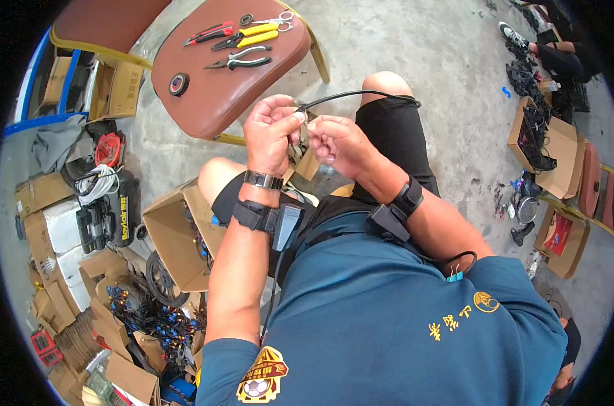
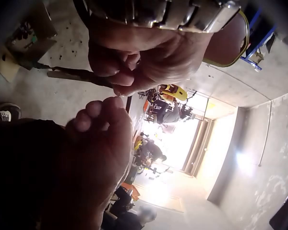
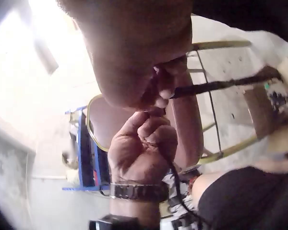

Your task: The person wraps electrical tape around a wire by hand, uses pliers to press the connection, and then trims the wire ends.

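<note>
Chair seat point(image 1: 212, 108), left: tape roll point(image 1: 179, 84), cutters and pliers point(image 1: 249, 63) sat on it. Left hand point(image 1: 269, 139) had fingers narrow, pinching black cable point(image 1: 351, 93) near its end. Cable arced right, to the right knee point(image 1: 388, 84). Right hand point(image 1: 351, 149) pinched cable's end, fingers curled, just beside left fingertips.

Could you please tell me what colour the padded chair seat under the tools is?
The padded chair seat is reddish brown, seen best in the head view.

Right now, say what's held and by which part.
The left hand pinches a black cable near one end; the right hand seems to pinch its very tip.
</note>
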### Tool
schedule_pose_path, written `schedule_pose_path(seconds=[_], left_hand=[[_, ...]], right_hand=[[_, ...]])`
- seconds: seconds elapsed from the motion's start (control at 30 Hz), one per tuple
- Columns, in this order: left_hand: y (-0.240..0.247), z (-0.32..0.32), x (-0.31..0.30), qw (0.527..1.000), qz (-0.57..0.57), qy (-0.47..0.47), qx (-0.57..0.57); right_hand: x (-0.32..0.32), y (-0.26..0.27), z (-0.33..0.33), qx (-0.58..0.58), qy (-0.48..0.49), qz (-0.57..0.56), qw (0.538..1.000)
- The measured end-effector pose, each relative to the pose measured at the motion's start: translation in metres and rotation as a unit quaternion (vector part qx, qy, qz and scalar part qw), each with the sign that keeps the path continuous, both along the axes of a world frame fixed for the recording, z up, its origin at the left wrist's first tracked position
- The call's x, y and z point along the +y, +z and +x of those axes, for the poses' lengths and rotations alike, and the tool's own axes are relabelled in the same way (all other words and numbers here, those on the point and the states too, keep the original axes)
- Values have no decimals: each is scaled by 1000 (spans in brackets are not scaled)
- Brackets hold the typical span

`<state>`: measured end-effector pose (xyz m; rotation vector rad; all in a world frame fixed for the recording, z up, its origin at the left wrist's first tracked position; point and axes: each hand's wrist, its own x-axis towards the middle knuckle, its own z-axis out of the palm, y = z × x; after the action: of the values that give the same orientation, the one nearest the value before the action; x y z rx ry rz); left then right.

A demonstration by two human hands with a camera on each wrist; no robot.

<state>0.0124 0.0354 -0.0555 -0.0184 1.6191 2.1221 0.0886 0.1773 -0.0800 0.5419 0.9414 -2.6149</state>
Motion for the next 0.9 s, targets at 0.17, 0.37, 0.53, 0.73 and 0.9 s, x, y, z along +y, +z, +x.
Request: schedule_pose_path(seconds=[0.17, 0.37, 0.53, 0.73, 0.9], left_hand=[[-3, -5, -6, 998, -23, -24, -44], [2, -7, -5, 996, -57, -31, -66], [5, -6, -4, 993, -79, -32, -84], [6, -3, 0, 992, -99, -16, -79], [6, -2, 2, 992, -104, -4, -71]], right_hand=[[1, -5, 2, 57, 15, 176, 983], [10, 11, 1, 306, -44, 605, 733], [11, 6, -5, 367, -66, 681, 631], [13, 12, -8, 372, -53, 715, 590], [9, 16, -8, 357, -47, 714, 600]])
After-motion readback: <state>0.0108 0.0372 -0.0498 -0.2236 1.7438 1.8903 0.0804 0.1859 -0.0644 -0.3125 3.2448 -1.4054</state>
